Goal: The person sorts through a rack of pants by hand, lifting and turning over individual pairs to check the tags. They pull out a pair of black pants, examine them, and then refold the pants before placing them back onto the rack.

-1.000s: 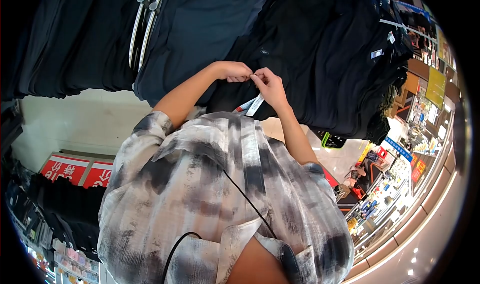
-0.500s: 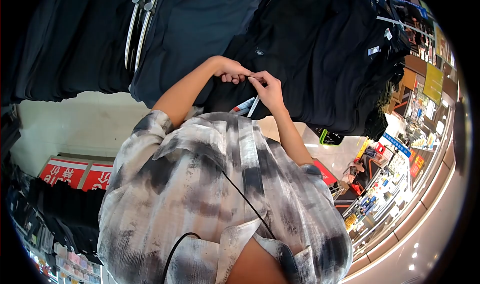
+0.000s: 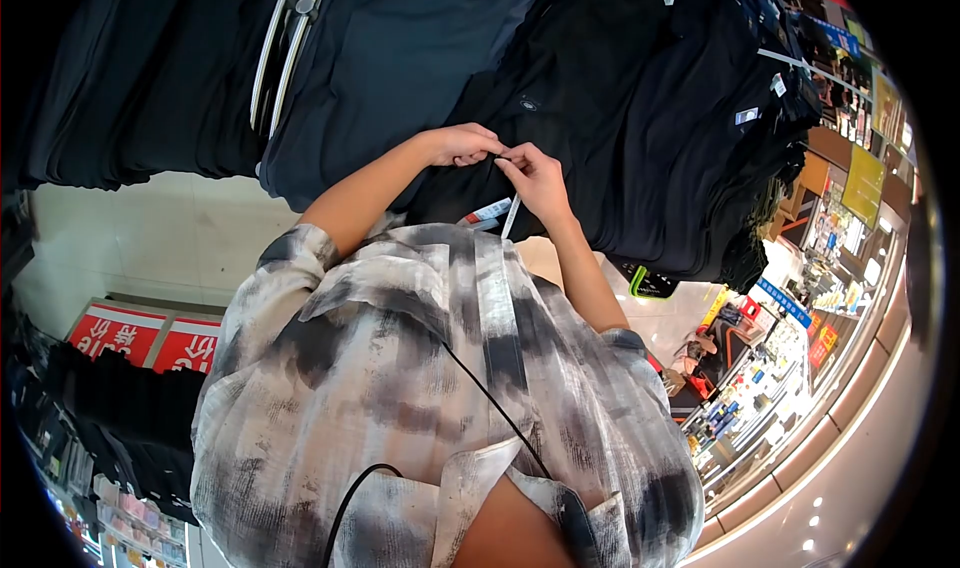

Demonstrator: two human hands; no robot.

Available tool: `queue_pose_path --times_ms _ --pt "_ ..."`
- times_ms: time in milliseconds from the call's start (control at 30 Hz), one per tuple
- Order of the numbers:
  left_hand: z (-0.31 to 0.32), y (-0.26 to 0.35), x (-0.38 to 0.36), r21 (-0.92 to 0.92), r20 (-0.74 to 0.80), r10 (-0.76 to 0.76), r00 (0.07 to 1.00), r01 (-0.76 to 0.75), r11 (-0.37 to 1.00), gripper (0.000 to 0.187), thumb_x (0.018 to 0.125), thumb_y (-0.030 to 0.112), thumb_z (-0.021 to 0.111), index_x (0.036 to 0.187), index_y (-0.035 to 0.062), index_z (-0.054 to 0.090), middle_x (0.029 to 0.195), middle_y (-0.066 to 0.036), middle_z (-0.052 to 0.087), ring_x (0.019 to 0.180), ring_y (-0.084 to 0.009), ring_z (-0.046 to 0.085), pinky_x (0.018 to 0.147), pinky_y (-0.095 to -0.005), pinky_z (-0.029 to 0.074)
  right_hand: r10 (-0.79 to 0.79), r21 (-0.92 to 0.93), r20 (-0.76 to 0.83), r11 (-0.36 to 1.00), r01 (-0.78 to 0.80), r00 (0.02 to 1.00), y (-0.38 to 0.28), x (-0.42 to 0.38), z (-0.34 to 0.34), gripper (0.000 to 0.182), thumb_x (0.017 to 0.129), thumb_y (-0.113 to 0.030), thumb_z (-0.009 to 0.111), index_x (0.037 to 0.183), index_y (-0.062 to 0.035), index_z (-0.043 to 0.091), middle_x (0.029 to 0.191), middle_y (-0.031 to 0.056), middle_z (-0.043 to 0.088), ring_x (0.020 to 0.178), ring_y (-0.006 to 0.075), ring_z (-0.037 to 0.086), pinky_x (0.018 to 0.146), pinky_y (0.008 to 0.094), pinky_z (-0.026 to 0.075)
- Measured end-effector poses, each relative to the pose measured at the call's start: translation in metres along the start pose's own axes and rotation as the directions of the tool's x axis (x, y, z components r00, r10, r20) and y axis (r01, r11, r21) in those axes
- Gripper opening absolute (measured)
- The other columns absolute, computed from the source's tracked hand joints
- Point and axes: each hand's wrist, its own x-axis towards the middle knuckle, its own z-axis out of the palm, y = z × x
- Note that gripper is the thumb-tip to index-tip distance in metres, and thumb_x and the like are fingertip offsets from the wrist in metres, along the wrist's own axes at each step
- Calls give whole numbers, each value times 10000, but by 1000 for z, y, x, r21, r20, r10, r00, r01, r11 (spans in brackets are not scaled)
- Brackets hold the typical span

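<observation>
My left hand [image 3: 460, 145] and my right hand [image 3: 536, 180] meet in front of dark trousers [image 3: 590, 118] hanging on a rack. Thumb and fingers are pinched on both, and their tips nearly touch. Whatever lies between them is too small and dark to make out. Below the right hand, a narrow white strip [image 3: 511, 218] hangs down. Beside it is a white, blue and red label [image 3: 488, 212], partly hidden by my checked shirt [image 3: 400, 348]. A small round badge [image 3: 529, 103] shows on the black cloth above the hands.
More black trousers [image 3: 150, 78] hang at the left, beside curved metal rails [image 3: 273, 58]. Red sale signs [image 3: 115, 335] stand over dark clothes at the lower left. Brightly lit shop shelves [image 3: 770, 368] line the right side. A black cord [image 3: 490, 398] crosses my shirt.
The left wrist has lowered slightly and its fingers have drawn in closer to the right fingertips. The right hand keeps its pinch. The view has shifted a little.
</observation>
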Motion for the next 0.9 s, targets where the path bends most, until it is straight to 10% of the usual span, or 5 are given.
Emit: queue_pose_path --times_ms 300,533,667,800,900 --pt "8 -22 20 264 -301 361 883 -286 921 351 891 228 720 652 100 498 582 18 460 513 -75 382 467 -280 308 -45 -202 254 974 99 966 -31 -7 0 186 794 -125 760 759 -28 606 694 119 671 637 293 660 585 378 510" --pt "9 -27 17 542 -376 509 774 -262 799 355 899 250 709 691 60 493 599 -24 500 563 -125 458 537 -327 388 108 -251 389 968 -7 915 -43 -10 -2 149 855 -139 722 837 -21 634 736 106 690 681 250 677 646 344 518" --pt "33 -15 -30 750 -466 654 596 -126 650 233 912 256 671 925 47 568 788 -123 664 718 -337 638 661 -440 496 104 194 139 972 -130 985 -20 -28 3 117 954 -106 636 1028 -15 646 929 78 706 839 158 669 768 282 518" --pt "56 -11 -106 855 -450 783 429 -45 516 211 901 211 662 986 59 543 936 -108 631 902 -325 629 742 -437 508 240 452 -318 889 -76 917 25 -73 0 127 994 -75 574 1103 -38 627 1039 57 680 942 134 635 810 249 498" --pt "71 -30 -150 789 -542 628 558 81 608 209 884 207 670 970 63 546 919 -111 612 868 -336 624 734 -445 507 578 679 -277 683 -269 768 52 -117 13 135 970 -129 588 1086 -75 630 1024 34 657 925 137 619 788 273 482"
